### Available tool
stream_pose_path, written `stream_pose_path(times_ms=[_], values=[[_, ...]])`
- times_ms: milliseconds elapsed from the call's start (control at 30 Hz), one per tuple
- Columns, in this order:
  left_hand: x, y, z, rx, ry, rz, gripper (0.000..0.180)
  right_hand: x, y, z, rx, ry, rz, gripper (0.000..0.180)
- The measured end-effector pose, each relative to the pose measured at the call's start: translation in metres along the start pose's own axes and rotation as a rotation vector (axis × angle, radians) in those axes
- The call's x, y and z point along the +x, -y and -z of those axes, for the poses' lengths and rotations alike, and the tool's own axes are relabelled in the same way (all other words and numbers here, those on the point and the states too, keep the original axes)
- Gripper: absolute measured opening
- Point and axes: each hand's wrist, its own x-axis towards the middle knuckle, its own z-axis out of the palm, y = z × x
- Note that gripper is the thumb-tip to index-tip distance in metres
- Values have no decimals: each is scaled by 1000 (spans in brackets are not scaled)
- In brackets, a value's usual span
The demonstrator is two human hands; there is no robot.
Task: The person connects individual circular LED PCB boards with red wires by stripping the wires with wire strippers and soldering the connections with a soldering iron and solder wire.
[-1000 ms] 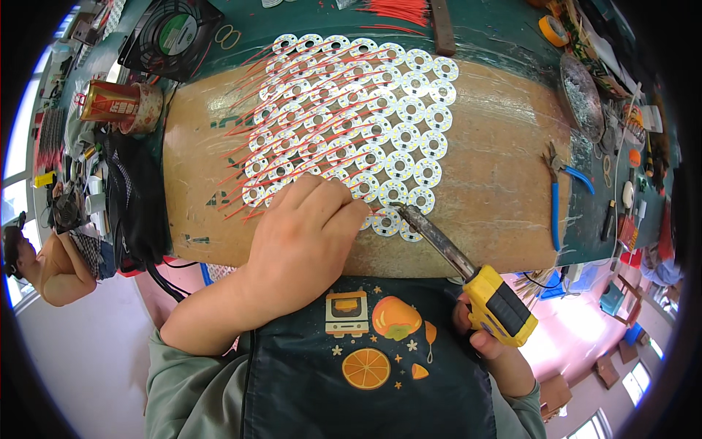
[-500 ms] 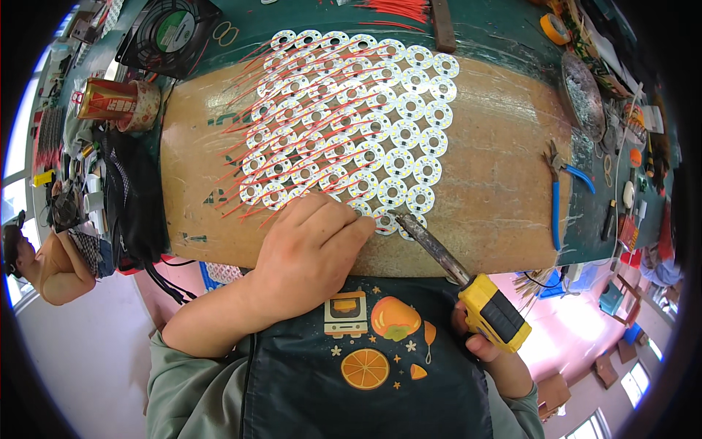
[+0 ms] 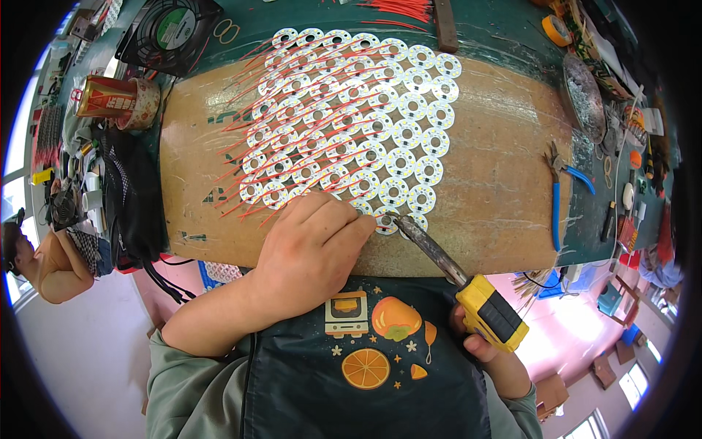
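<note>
1. A flat brown board (image 3: pixel 497 183) lies on a dark green table (image 3: pixel 512 36). The board looks rough and scratched.
2. Many small white round discs (image 3: pixel 351 124) lie on the board in slanting rows, edge to edge. Each disc has a hole in the middle and tiny yellow squares around it.
3. Thin red wires (image 3: pixel 248 146) stick out from the discs toward the left side.
4. The left hand (image 3: pixel 311 245) rests on the near edge of the board, fingers bent and close together, pressing down on the nearest discs.
5. The right hand (image 3: pixel 486 347) is closed around the yellow and black handle of a soldering iron (image 3: pixel 457 274). Its long dark metal tip touches a disc just beside the left fingertips.
6. Pliers with blue handles (image 3: pixel 557 197) lie at the right edge of the board.
7. A shiny red and gold can (image 3: pixel 102 96) lies on its side at the far left, next to a roll of tape (image 3: pixel 146 104).
8. A black square fan (image 3: pixel 170 29) with a green round label sits at the top left.
9. More loose red wires (image 3: pixel 398 9) lie in a bunch at the top.
10. An orange tape roll (image 3: pixel 556 29) sits at the top right.
</note>
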Motion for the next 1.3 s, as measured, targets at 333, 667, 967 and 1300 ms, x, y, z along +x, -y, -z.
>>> stream_pose_path(times_ms=[333, 667, 967, 1300], values=[[1, 0, 1, -13, -28, -11, 34, -1, 3, -3, 34, -39, 5, 41], [1, -1, -2, -22, -61, -13, 32, 1, 8, -4, 159, -58, -6, 41], [0, -2, -2, -9, -67, -64, 36, -8, 8, -2, 168, -85, -31, 40], [-2, -1, 0, -26, -11, -89, 37, -12, 6, 2, 146, -28, -45, 39]])
